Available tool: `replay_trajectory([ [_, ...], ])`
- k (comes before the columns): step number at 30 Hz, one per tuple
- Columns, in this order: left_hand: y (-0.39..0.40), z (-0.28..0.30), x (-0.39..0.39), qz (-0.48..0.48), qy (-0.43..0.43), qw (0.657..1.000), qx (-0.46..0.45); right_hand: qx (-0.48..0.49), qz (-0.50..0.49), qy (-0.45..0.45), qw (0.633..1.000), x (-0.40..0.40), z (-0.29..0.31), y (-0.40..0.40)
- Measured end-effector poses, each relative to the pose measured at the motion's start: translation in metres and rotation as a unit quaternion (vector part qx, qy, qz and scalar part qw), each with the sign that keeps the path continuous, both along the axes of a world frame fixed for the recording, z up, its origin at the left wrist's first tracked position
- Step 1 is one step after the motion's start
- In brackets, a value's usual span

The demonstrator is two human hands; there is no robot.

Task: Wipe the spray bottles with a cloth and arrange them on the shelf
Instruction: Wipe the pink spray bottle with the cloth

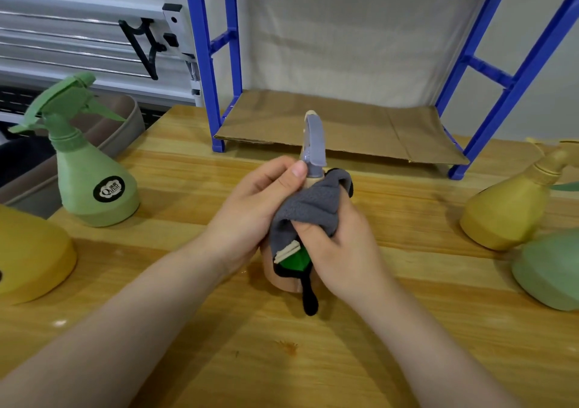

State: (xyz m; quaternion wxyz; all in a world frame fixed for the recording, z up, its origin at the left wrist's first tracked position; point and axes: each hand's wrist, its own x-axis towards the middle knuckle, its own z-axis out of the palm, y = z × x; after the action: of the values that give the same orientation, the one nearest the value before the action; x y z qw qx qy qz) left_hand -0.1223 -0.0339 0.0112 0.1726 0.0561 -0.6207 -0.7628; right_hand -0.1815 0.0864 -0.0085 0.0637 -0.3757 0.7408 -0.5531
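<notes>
A beige spray bottle (283, 277) with a grey trigger head (313, 144) stands upright on the wooden table (219, 345) in front of me. My left hand (260, 207) grips its neck, thumb just below the trigger head. My right hand (341, 245) holds a grey cloth (310, 207) with black edging against the bottle's side; a green tag and a black loop hang from the cloth. Most of the bottle's body is hidden behind my hands and the cloth. The blue shelf (213, 94), its lowest level lined with brown cardboard (344, 126), stands right behind.
A green spray bottle (91, 182) stands at the left, with a yellow bottle (28, 257) at the left edge. At the right sit a yellow bottle (507, 210) and a green bottle (551, 273). A grey tub (125, 126) lies beyond the table's left edge.
</notes>
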Motion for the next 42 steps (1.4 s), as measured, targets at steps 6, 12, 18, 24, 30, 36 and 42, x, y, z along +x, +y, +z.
replay_trajectory([
  [6, -0.007, 0.003, 0.004, -0.045, 0.026, 0.999, 0.002, -0.029, 0.005, 0.011, 0.999, 0.001, 0.002, 0.001],
  [12, -0.010, 0.004, 0.003, 0.006, 0.103, 0.993, 0.052, -0.040, 0.041, 0.000, 0.998, 0.001, -0.003, -0.002],
  [18, -0.016, 0.001, -0.002, 0.064, 0.136, 0.975, 0.162, -0.070, 0.077, -0.042, 0.994, 0.001, -0.005, -0.004],
  [24, -0.018, 0.005, -0.002, 0.054, 0.191, 0.945, 0.260, -0.070, 0.087, -0.050, 0.992, 0.003, -0.005, -0.003],
  [30, -0.034, 0.006, -0.001, 0.016, 0.213, 0.908, 0.359, -0.125, 0.146, -0.130, 0.973, 0.007, -0.004, -0.007],
  [36, -0.034, 0.010, -0.007, 0.133, 0.129, 0.950, 0.250, -0.124, 0.114, -0.148, 0.975, 0.005, -0.003, -0.007],
  [42, -0.033, 0.006, -0.008, 0.180, 0.028, 0.965, 0.187, 0.019, -0.053, 0.046, 0.997, -0.001, 0.000, 0.002],
])
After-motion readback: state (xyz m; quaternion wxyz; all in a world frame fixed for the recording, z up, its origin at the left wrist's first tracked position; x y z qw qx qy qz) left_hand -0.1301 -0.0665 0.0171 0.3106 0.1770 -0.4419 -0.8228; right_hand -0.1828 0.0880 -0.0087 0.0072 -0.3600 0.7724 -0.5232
